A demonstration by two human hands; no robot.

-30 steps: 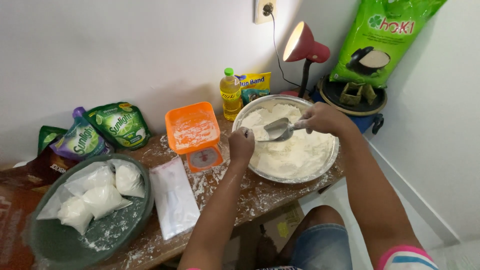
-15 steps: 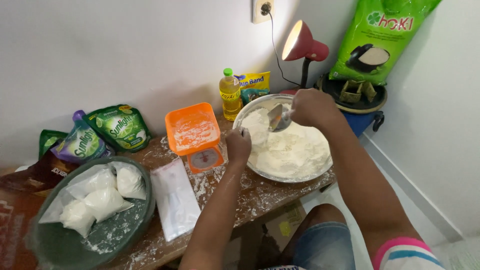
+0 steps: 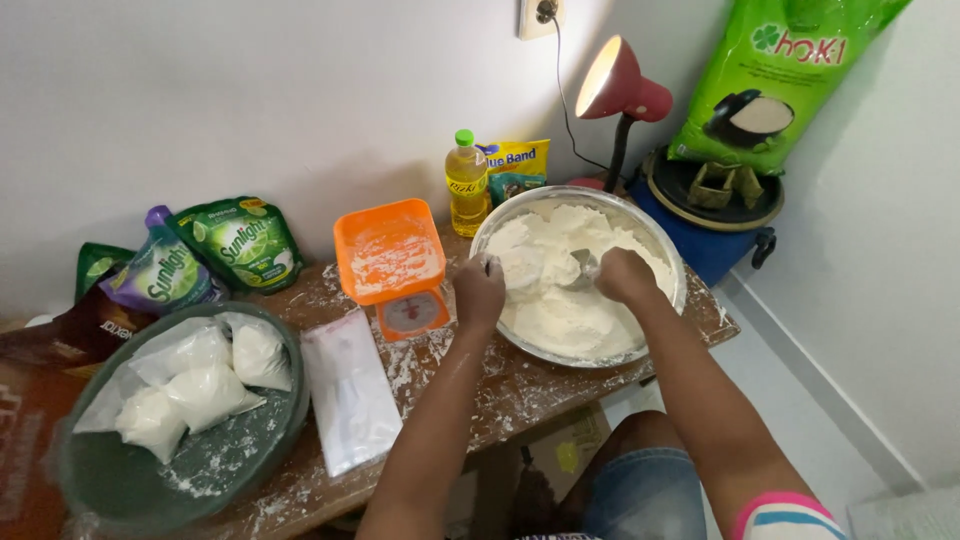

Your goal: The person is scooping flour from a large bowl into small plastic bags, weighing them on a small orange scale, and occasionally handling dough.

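A wide metal bowl [image 3: 676,262] heaped with white flour [image 3: 565,320] stands on the right part of the wooden table. My left hand [image 3: 480,292] is closed at the bowl's left rim and holds a small clear plastic bag [image 3: 524,268] over the flour. My right hand [image 3: 626,276] grips a metal scoop [image 3: 585,268], its tip in the flour right beside the bag's mouth. An orange kitchen scale [image 3: 390,262] dusted with flour stands just left of the bowl.
A stack of flat clear bags [image 3: 350,395] lies mid-table. A green basin [image 3: 130,485] at the left holds several filled flour bags [image 3: 205,385]. Detergent pouches [image 3: 240,240], an oil bottle [image 3: 465,185], a red lamp [image 3: 620,90] and a green rice sack [image 3: 780,70] line the back.
My right hand lifted the scoop toward the bowl's far side, then brought it down into the flour next to the bag. My left hand stayed at the bowl's rim.
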